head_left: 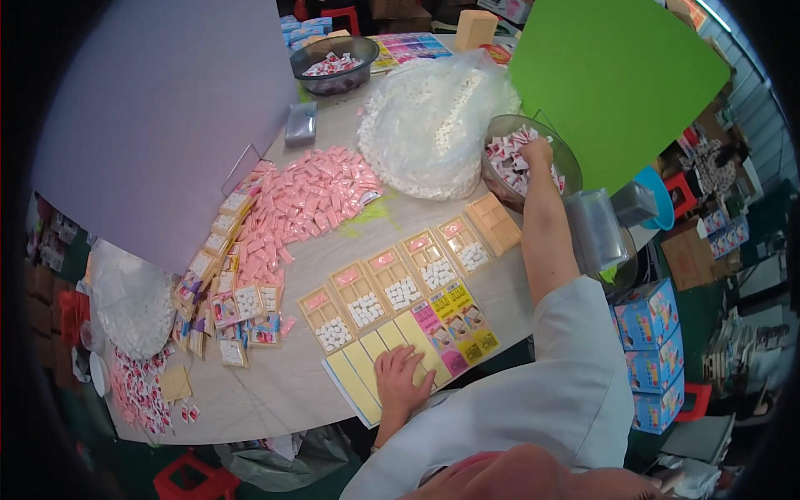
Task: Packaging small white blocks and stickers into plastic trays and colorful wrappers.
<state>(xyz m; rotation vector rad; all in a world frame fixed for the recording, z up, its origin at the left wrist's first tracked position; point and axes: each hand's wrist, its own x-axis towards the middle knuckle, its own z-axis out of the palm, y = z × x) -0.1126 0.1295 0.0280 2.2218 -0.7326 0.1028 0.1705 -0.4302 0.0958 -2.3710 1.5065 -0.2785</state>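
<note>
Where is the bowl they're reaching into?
In the head view, the grey bowl sits upper right, beside the clear bag of white pieces, the right hand among its packets.

red-white packets [505,157] heaped in bowl [570,157]

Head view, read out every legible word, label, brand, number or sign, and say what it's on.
None can be quoted reliably.
Pink and yellow cards: print too small to read.
Stacked blue cartons: pale lettering, too blurred.
Red-and-white packets: marks too small.
Colourful sheet at the far edge: too small.
</note>
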